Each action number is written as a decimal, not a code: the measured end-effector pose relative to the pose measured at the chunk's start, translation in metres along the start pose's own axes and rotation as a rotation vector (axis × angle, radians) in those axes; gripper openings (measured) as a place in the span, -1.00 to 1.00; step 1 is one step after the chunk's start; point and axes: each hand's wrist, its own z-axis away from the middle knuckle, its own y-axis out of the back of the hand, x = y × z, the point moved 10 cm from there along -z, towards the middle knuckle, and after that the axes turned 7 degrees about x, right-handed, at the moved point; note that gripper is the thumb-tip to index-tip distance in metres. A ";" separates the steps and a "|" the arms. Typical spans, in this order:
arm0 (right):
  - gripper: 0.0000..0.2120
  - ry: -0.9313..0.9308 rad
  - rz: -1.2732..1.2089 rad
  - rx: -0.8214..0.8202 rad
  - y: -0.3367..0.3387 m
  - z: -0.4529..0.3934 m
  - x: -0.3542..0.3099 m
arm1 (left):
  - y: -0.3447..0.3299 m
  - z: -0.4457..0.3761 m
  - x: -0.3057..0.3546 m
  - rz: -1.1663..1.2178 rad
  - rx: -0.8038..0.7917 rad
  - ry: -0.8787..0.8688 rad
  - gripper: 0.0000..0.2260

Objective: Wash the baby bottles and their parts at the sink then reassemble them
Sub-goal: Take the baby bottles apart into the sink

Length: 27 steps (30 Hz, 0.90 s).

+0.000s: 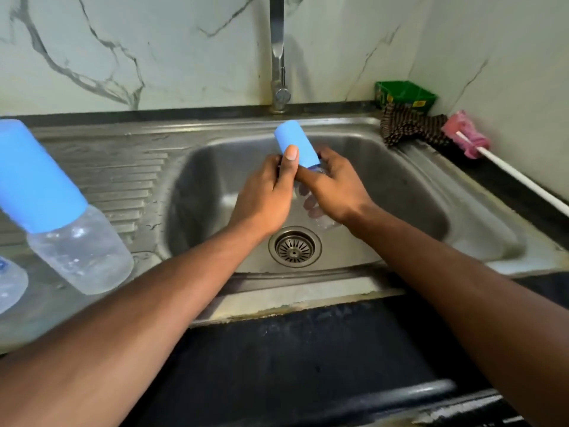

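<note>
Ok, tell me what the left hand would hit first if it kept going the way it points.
The left hand points up and away, so past the bottle's blue cap it probably meets the sink's back wall below the tap; depth is unclear.

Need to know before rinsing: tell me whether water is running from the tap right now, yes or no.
No: no stream falls from the tap onto the bottle that both hands hold over the sink.

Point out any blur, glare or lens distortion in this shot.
Head view: wide-angle bending leans the capped bottle on the left and curves the sink rim; the oven-like bar at the bottom edge is smeared; soft glare lies on the drainboard; the hands' grip on the blue cap is fairly sharp.
</note>
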 end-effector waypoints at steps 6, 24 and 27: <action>-0.68 -0.137 -0.121 -0.041 -0.008 0.001 0.010 | 0.001 -0.002 -0.005 0.081 0.040 0.075 -0.53; -0.68 -0.074 -0.025 -0.223 -0.010 -0.017 -0.009 | -0.007 -0.032 -0.008 0.739 0.073 0.436 -0.92; -0.73 0.010 0.126 -0.175 -0.007 -0.026 -0.004 | -0.008 -0.038 -0.019 0.697 0.114 0.446 -0.91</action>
